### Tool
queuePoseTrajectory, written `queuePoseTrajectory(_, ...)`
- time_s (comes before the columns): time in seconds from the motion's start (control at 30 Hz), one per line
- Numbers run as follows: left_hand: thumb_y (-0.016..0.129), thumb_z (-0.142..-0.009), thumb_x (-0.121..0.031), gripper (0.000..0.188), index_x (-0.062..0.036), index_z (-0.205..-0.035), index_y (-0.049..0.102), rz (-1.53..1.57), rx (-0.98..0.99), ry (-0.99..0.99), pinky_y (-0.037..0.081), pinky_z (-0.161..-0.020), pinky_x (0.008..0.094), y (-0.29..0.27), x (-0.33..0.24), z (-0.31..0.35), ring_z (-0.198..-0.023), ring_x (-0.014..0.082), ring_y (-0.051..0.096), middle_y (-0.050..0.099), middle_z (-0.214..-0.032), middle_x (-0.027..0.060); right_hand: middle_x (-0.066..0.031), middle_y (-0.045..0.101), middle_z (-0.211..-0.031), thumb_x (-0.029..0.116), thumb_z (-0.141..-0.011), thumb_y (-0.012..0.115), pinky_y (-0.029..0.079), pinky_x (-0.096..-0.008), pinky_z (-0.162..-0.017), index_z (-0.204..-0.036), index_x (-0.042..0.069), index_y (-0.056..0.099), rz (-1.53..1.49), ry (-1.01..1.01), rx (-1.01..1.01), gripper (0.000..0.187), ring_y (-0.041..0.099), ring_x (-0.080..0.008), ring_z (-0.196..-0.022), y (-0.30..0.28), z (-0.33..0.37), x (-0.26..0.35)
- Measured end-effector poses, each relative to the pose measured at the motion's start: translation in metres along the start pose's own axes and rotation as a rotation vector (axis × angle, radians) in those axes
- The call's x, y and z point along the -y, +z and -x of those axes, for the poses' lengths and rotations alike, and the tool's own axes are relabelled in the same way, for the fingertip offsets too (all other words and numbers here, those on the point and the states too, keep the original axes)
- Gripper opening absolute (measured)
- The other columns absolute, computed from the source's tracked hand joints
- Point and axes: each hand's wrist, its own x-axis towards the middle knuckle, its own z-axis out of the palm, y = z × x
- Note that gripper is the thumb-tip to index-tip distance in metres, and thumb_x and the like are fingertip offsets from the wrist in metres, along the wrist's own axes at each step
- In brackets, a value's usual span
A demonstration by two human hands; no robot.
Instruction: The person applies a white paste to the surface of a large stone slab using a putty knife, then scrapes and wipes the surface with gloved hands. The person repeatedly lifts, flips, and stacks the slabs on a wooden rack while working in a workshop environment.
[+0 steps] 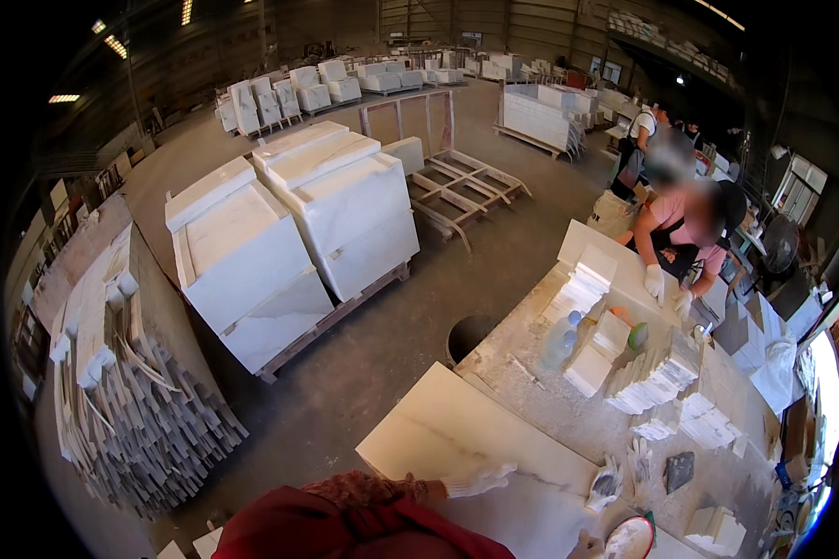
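Note:
A pale veined marble slab (475,424) lies before me. My left hand (478,481), in a white knit glove, rests on it with the fingers stretched out flat and nothing in them. What looks like part of my right hand (586,544) shows at the bottom edge, beside a round bowl (630,538) of whitish material with a coloured rim. Most of that hand is cut off, so whether it grips the bowl is unclear. Two gloves, a grey-stained white glove (605,484) and a white glove (639,463), lie near the slab's right edge. A dark square block (680,471) sits beyond them.
Stacked marble pieces (657,373), clear plastic bottles (559,343) and a green object (638,335) stand on the dusty worktable (522,373). Across it a gloved co-worker (685,224) leans over a slab. Marble blocks (336,205) and upright strips (149,391) occupy the left floor.

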Motion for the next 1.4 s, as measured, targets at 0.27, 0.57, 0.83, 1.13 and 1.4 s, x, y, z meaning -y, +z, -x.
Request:
queuePoseTrajectory(0.27,0.07,-0.092,-0.015,0.033,0.0013,-0.12,0.063,-0.321,-0.038,0.228,0.052,-0.095,0.0368,-0.024,-0.066,-0.017,-0.11,0.03,0.066,0.069,-0.117,0.0169,-0.0088,0.068,-0.086,0.04,-0.089,0.063,0.047,-0.0473,-0.072,-0.099,0.019,0.072,0.346,0.09,-0.745,0.024,0.063,-0.0323,-0.083,-0.063,-0.022,-0.048)
queuePoseTrajectory(0.57,0.064,-0.095,-0.014,0.042,0.0017,-0.132,0.051,-0.267,0.041,0.033,0.048,-0.1,0.036,-0.026,-0.019,-0.012,-0.115,0.0251,0.064,0.069,-0.122,0.0157,-0.0163,0.069,-0.089,0.042,-0.089,0.06,0.051,-0.0504,-0.073,-0.101,0.029,0.072,0.447,0.308,-0.556,0.022,0.066,-0.0391,-0.083,-0.041,-0.023,-0.079)
queuePoseTrajectory(0.83,0.063,-0.096,-0.016,0.037,0.0025,-0.127,0.057,-0.227,0.051,-0.01,0.045,-0.104,0.0366,-0.028,-0.028,-0.012,-0.118,0.0287,0.062,0.066,-0.127,0.017,-0.0198,0.073,-0.095,0.033,-0.091,0.056,0.055,-0.0491,-0.077,-0.092,0.014,0.077,0.454,0.515,-0.341,0.027,0.072,-0.0365,-0.091,-0.034,-0.059,-0.102)
queuePoseTrajectory(1.13,0.064,-0.095,-0.018,0.033,0.0004,-0.122,0.064,-0.393,0.004,0.159,0.046,-0.101,0.0376,-0.027,-0.035,-0.012,-0.117,0.0301,0.062,0.064,-0.128,0.018,-0.0173,0.073,-0.094,0.035,-0.092,0.056,0.054,-0.0469,-0.075,-0.092,0.01,0.074,0.282,0.427,-0.548,0.03,0.07,-0.0358,-0.087,-0.056,-0.041,-0.089)
queuePoseTrajectory(1.4,0.063,-0.096,-0.02,0.035,-0.0025,-0.127,0.061,-0.416,0.026,0.17,0.049,-0.096,0.0377,-0.032,-0.025,-0.012,-0.112,0.0287,0.064,0.065,-0.128,0.0138,-0.0199,0.071,-0.092,0.035,-0.086,0.064,0.053,-0.0448,-0.081,-0.099,0.011,0.075,-0.145,0.351,-0.471,0.029,0.069,-0.0382,-0.09,-0.017,-0.052,-0.126)
